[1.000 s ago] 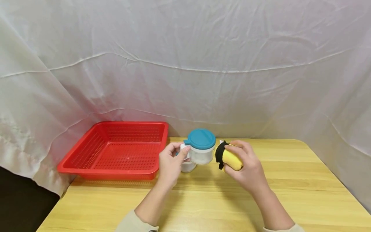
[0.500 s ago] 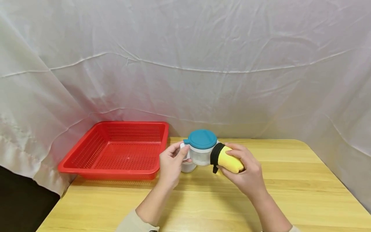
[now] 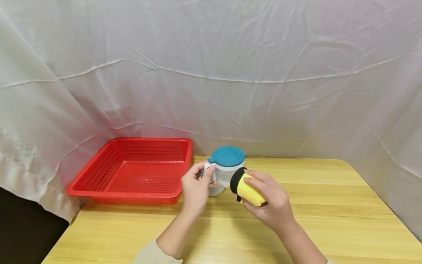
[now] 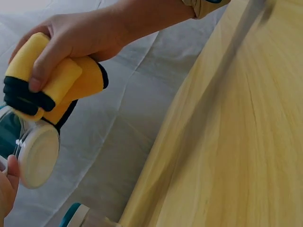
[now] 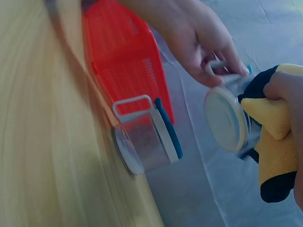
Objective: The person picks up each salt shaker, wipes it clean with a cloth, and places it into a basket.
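Observation:
My left hand (image 3: pixel 195 189) grips the white handle (image 5: pixel 214 65) of a clear jar (image 3: pixel 225 175) with a teal lid (image 3: pixel 228 156), holding it above the table. In my right hand (image 3: pixel 273 201) is a bunched yellow cloth (image 3: pixel 250 191) with black trim, its black edge lying over the jar's right front side. The left wrist view has the cloth (image 4: pixel 71 78) at the jar's side and the jar's pale round base (image 4: pixel 40 156) turned to the camera. Below and behind stands a second jar (image 5: pixel 149 139) with a handle and teal lid, mostly hidden in the head view.
A red perforated plastic basket (image 3: pixel 123 200) sits on the wooden table (image 3: pixel 329 205) to the left of my hands. Pale fabric (image 3: pixel 211 106) hangs behind the table and along both sides.
My right hand has brought the cloth left onto the jar, then slid it down and toward me along the side. The left hand keeps the jar almost in place.

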The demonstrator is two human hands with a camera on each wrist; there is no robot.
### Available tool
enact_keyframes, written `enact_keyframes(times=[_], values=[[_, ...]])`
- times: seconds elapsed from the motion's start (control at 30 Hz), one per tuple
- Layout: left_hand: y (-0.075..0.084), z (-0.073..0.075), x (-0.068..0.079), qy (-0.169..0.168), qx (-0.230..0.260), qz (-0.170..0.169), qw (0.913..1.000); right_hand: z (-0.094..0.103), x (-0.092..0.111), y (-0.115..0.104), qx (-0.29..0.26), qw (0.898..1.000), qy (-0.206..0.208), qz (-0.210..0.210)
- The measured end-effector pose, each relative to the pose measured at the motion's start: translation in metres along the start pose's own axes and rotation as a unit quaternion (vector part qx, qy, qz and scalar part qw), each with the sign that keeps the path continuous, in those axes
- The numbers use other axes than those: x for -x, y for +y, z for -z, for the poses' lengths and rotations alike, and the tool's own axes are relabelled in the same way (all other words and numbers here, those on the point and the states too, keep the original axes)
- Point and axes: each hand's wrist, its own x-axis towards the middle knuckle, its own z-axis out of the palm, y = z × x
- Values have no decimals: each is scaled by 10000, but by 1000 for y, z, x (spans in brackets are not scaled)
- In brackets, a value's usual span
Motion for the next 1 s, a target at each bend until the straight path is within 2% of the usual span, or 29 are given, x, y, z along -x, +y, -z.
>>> enact_keyframes(times=[0.17,0.27,0.5,0.63,0.77,0.9,1.0], values=[[-1,-3,3,-60,-145,-198,9997,-6,-3,-7,-43,9988,-306,378],[0,-3,4,-43,-153,-278,9995,-7,-2,-8,-3,9984,-464,324],[3,-1,2,146,-201,-470,9986,-6,5,-9,24,9938,-1008,-466],[4,1,-1,258,-230,-506,9981,-4,8,-10,14,9920,-1054,-699],[4,2,-2,274,-313,-537,9977,1,8,-16,-6,9838,-1283,-1248],[2,-1,0,185,-480,-550,9972,2,6,-22,-313,9712,-1652,-1690],[0,-3,4,124,-579,-569,9966,0,3,-23,-640,9711,-1538,-1711]])
